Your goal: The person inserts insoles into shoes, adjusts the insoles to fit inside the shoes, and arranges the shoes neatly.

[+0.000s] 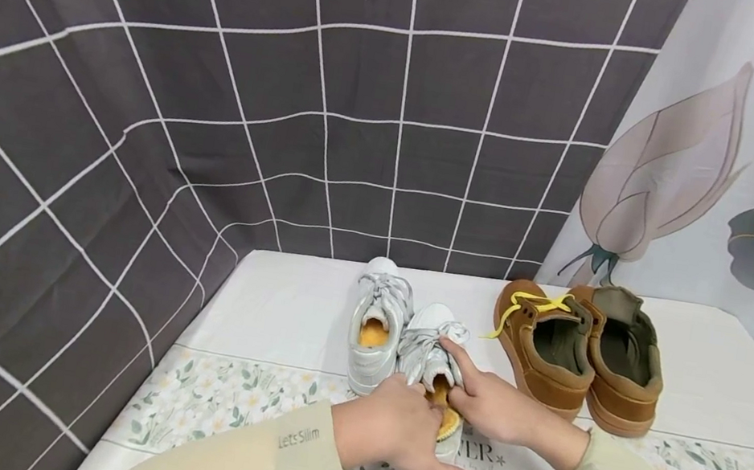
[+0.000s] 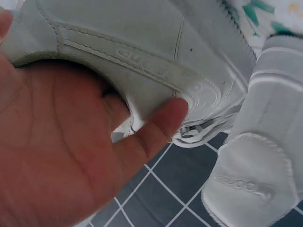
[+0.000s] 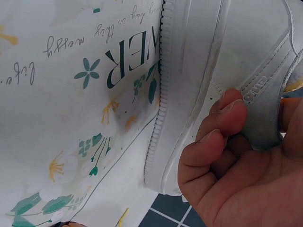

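Two white sneakers stand side by side, the left one [image 1: 371, 364] untouched. My left hand [image 1: 396, 425] reaches into the opening of the right sneaker [image 1: 430, 320], over its yellow insole [image 1: 450, 423]. Its thumb sticks out past the heel. In the left wrist view a straight finger [image 2: 163, 120] rests along the sneaker's outer side; the other fingers go inside, their tips hidden. My right hand [image 1: 494, 403] pinches the sneaker's right collar near the laces [image 1: 430, 340]. In the right wrist view its fingers [image 3: 208, 149] curl against the outside wall, with the thumb at the inner edge.
A pair of brown shoes [image 1: 553, 349] stands to the right, one with yellow laces [image 1: 542, 302]. Beneath everything is a white cloth with a floral band [image 1: 235, 401]. Behind and left hangs a dark gridded curtain [image 1: 372, 72]; a flower-print curtain [image 1: 699, 137] hangs at right.
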The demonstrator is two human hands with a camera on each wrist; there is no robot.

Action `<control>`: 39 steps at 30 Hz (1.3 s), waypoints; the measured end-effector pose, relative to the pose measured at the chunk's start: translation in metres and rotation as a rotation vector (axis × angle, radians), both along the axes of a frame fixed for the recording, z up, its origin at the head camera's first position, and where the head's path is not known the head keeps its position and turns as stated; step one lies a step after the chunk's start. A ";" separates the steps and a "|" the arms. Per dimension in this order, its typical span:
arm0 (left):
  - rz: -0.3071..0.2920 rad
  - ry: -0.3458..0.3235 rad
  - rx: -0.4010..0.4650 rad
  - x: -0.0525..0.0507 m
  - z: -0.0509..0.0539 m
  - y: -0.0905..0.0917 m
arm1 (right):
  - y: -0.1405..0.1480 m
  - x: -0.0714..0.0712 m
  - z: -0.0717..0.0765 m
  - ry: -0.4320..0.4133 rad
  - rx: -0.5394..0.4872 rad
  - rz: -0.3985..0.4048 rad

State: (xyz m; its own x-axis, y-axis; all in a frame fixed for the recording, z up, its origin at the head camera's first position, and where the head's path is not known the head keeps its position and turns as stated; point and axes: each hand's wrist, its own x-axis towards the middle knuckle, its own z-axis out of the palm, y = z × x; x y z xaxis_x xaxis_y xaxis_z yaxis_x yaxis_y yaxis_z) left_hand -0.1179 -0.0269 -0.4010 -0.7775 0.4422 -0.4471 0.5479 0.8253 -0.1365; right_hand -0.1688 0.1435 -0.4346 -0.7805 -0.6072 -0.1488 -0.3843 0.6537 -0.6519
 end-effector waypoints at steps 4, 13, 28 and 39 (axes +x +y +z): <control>0.048 0.020 -0.086 -0.001 0.001 0.009 | -0.001 0.000 0.000 -0.011 -0.001 -0.004; -0.014 0.099 0.130 0.005 -0.015 -0.003 | -0.001 0.002 0.000 -0.010 -0.003 -0.012; -0.011 -0.006 0.251 0.003 -0.010 -0.010 | 0.000 0.000 -0.001 -0.009 -0.007 -0.008; 0.026 -0.051 0.068 -0.001 -0.003 0.003 | 0.001 0.000 -0.003 -0.006 -0.004 -0.012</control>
